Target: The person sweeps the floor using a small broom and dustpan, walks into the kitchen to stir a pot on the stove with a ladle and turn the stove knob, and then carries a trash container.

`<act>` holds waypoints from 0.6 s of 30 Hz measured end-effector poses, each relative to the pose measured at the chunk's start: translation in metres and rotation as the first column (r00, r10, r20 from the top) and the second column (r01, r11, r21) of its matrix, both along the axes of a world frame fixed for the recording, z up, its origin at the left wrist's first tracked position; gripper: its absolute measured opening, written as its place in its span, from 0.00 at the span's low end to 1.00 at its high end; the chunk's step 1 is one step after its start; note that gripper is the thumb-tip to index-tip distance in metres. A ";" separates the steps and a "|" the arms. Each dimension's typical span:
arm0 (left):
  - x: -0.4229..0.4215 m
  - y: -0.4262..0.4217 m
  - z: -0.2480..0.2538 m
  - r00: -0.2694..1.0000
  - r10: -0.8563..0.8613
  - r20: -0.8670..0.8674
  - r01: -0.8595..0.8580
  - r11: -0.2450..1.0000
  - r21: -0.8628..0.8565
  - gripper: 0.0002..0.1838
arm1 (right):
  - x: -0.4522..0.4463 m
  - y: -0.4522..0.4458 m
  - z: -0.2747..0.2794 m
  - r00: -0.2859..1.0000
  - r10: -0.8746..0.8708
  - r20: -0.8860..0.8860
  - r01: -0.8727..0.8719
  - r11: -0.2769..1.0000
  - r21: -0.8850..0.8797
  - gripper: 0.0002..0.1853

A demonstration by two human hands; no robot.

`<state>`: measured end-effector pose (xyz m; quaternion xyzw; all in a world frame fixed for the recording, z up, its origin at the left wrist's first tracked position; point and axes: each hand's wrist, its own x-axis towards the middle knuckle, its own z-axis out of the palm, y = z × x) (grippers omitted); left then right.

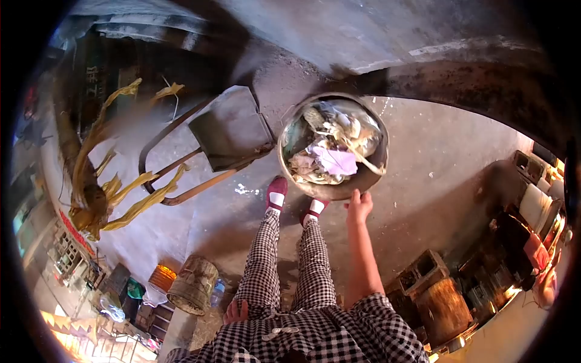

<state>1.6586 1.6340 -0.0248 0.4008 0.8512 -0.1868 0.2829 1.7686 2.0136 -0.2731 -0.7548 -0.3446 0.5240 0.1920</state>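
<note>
My right hand is closed on the near rim of a round metal basin, held out in front of my feet. Inside the basin lies a heap of waste: a purple paper scrap, pale husk-like strips and other crumpled bits. Down at my left thigh, my left hand rests against the checked trousers with its fingers extended and nothing visible in them. Part of that hand is hidden by my clothing.
A chair with a bent tubular frame stands ahead to the left, near dry yellow leaves. A worn bucket and a plastic bottle are behind left. Hollow blocks and a log are at right.
</note>
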 end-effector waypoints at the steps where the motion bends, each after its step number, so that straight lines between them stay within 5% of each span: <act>1: 0.000 0.001 0.000 1.000 0.000 -0.003 0.000 1.000 -0.008 0.21 | 0.004 -0.011 0.002 0.996 -0.084 -0.028 0.082 0.995 -0.062 0.03; 5: 0.000 0.005 -0.001 1.000 0.001 -0.001 -0.001 1.000 -0.023 0.21 | 0.036 0.024 0.010 0.902 -0.392 -0.181 0.326 0.893 -0.311 0.21; 7: -0.001 0.006 -0.001 1.000 0.001 -0.003 -0.001 1.000 -0.024 0.21 | 0.036 0.073 0.006 0.979 -0.157 -0.129 0.109 0.942 -0.318 0.32; 9: 0.001 0.009 -0.004 1.000 0.000 -0.003 0.000 1.000 -0.025 0.21 | 0.037 0.128 -0.014 0.826 0.028 -0.563 -0.204 0.946 -0.252 0.36; 11: 0.002 0.010 -0.005 1.000 0.003 -0.006 -0.003 1.000 -0.024 0.21 | 0.019 0.183 -0.026 0.747 0.035 -0.664 -0.358 0.863 -0.357 0.39; 13: 0.002 0.010 -0.005 1.000 0.003 -0.008 -0.003 1.000 -0.026 0.20 | 0.009 0.222 -0.061 0.763 0.223 -0.606 -0.546 0.724 -0.422 0.38; 16: 0.005 0.011 -0.005 1.000 0.014 -0.009 -0.014 1.000 -0.027 0.20 | -0.045 0.243 -0.051 0.769 0.372 -0.520 -0.604 0.691 -0.397 0.38; 18: 0.006 0.012 -0.005 1.000 0.020 -0.009 -0.020 0.999 -0.029 0.20 | -0.089 0.242 -0.011 0.647 0.754 -0.113 -0.739 0.583 -0.339 0.36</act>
